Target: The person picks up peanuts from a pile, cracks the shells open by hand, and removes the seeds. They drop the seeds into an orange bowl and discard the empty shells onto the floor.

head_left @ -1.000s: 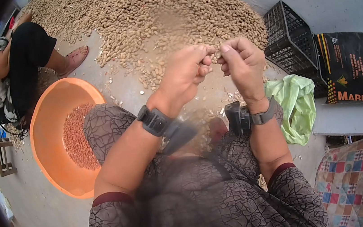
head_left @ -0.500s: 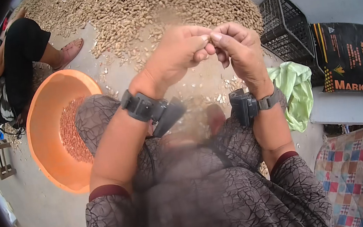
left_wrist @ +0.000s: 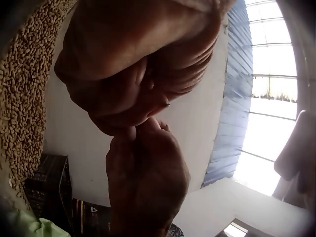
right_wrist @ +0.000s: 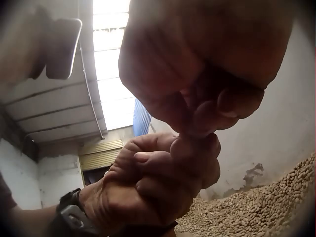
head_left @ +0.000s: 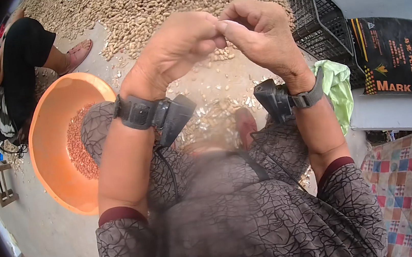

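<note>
My left hand [head_left: 170,50] and right hand [head_left: 264,39] meet fingertip to fingertip in front of the peanut heap. Thumbs and curled fingers pinch a small thing, apparently a peanut, which the fingers hide almost wholly. In the left wrist view the left hand [left_wrist: 143,54] is above, its bent fingers against the tips of the right hand [left_wrist: 145,177]. The right wrist view has the right hand [right_wrist: 202,64] above and the left hand [right_wrist: 153,187] below, tips touching. Unshelled peanuts [head_left: 149,2] form the heap; reddish shelled kernels [head_left: 80,149] lie in an orange basin [head_left: 47,158].
Loose shells [head_left: 214,112] litter the floor between my feet. On the right stand a black crate [head_left: 322,27], a pale green bag [head_left: 338,94] and a black printed sack [head_left: 397,53]. A patchwork cloth [head_left: 409,191] lies lower right. Another person's leg [head_left: 27,58] is at left.
Both hands have risen in the head view, away from my body and slightly left. Their fingertips, slightly apart a second ago, came together and are still touching.
</note>
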The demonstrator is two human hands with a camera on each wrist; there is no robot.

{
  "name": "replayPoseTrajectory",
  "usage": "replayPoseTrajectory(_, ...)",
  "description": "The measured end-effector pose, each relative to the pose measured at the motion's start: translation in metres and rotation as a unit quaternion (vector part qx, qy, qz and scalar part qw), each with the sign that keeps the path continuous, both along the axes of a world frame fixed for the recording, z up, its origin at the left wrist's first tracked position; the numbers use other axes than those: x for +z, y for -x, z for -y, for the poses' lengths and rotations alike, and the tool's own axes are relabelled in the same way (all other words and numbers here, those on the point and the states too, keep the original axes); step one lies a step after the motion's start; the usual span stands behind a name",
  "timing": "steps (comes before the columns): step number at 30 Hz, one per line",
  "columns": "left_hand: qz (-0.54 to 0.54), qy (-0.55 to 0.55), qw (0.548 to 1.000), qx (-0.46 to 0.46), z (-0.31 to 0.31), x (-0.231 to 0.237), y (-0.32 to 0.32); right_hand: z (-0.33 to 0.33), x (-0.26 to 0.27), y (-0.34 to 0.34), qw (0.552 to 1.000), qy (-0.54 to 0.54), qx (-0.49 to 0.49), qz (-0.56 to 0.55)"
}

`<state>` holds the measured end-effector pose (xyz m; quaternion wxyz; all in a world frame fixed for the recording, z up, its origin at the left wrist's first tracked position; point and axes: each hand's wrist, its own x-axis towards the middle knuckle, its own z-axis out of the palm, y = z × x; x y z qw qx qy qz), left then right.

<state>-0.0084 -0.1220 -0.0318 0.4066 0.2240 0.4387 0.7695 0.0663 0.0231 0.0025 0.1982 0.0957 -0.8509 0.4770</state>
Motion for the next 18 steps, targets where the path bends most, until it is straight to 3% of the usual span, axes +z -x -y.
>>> replayPoseTrajectory(2,0.027,-0.063,0.996,-0.052,0.006,-0.004,0.006,0.003,0.002,0.002,1.000,-0.002,0.013,-0.004)
replayPoseTrajectory(8,0.079,-0.069,0.993,-0.052,0.020,0.001,0.009,0.016,0.020,0.011,0.994,-0.110,0.003,-0.008)
replayPoseTrajectory(11,0.093,-0.073,0.992,-0.033,0.020,0.007,0.005,0.015,0.021,0.012,0.997,-0.079,0.001,0.010)
replayPoseTrajectory(14,0.149,-0.017,0.988,0.040,0.024,0.015,0.004,-0.001,0.016,0.013,0.993,0.067,-0.044,0.082)
replayPoseTrajectory(15,0.152,-0.014,0.987,0.044,0.028,0.010,0.009,-0.009,0.014,0.014,0.993,0.071,-0.041,0.085)
replayPoseTrajectory(17,0.291,-0.145,0.945,0.036,0.039,-0.005,0.023,-0.026,0.001,0.017,0.976,0.154,0.041,0.148)
replayPoseTrajectory(18,0.305,-0.139,0.939,0.073,0.044,0.000,0.021,-0.036,-0.015,0.020,0.963,0.145,0.078,0.212)
